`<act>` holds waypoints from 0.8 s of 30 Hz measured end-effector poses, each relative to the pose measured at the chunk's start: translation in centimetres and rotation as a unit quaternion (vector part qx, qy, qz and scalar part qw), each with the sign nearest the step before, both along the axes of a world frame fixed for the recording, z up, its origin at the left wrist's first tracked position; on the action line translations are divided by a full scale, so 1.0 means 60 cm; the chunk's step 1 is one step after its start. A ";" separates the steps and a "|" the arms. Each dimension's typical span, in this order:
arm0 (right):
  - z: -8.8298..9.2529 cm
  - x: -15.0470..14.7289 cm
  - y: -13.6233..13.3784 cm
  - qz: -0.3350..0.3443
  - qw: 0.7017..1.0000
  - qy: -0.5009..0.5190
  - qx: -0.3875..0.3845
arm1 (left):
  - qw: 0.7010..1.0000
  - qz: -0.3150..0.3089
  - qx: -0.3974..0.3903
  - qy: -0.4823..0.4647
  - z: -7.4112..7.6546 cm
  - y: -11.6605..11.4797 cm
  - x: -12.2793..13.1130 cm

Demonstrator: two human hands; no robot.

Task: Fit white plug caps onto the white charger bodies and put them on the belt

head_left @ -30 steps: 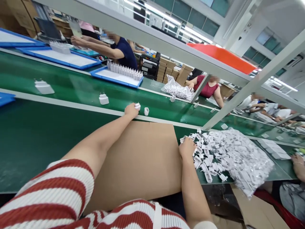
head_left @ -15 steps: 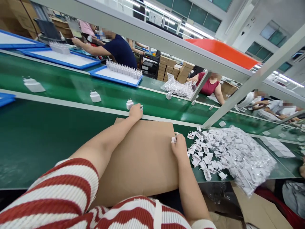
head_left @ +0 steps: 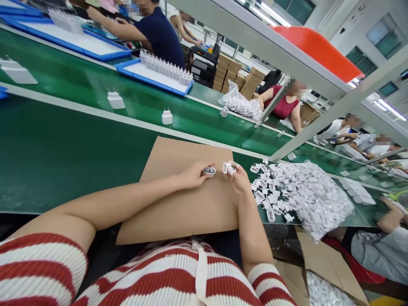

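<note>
My left hand (head_left: 196,175) is closed around a white charger housing (head_left: 209,171), its open end with a dark inside turned to the right. Just across from it, my right hand (head_left: 239,179) pinches a white plug cover (head_left: 228,168) between its fingertips. A small gap separates the two parts. Both hands are above a sheet of brown cardboard (head_left: 178,204) lying on the green bench. Right of my right hand, loose white plug covers (head_left: 266,191) spill from a clear plastic bag (head_left: 321,195).
Beyond the cardboard runs a green conveyor (head_left: 140,106) carrying spaced white chargers (head_left: 167,116). Blue-edged trays (head_left: 153,76) stand along its far side, one with rows of chargers. A slanted metal post (head_left: 306,123) rises at the right. Co-workers sit opposite and at the far right.
My left hand has come back from the conveyor edge to above the cardboard, bringing the charger housing close to my right hand. The plug cover in my right hand has turned.
</note>
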State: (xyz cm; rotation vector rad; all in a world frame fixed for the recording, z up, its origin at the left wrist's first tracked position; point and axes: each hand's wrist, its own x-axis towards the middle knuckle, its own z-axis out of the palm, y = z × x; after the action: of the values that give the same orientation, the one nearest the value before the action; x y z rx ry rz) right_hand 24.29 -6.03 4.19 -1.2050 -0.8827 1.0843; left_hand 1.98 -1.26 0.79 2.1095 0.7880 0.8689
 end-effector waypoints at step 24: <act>0.065 -0.079 -0.001 0.153 0.744 -0.645 0.081 | 0.990 0.016 -0.134 -0.043 -0.010 0.007 -0.003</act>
State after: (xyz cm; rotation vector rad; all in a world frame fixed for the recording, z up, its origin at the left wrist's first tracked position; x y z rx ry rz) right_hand 19.54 -6.07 8.10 -1.6508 -2.2431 0.2108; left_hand 1.82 -0.81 0.20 1.8178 0.8446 0.8153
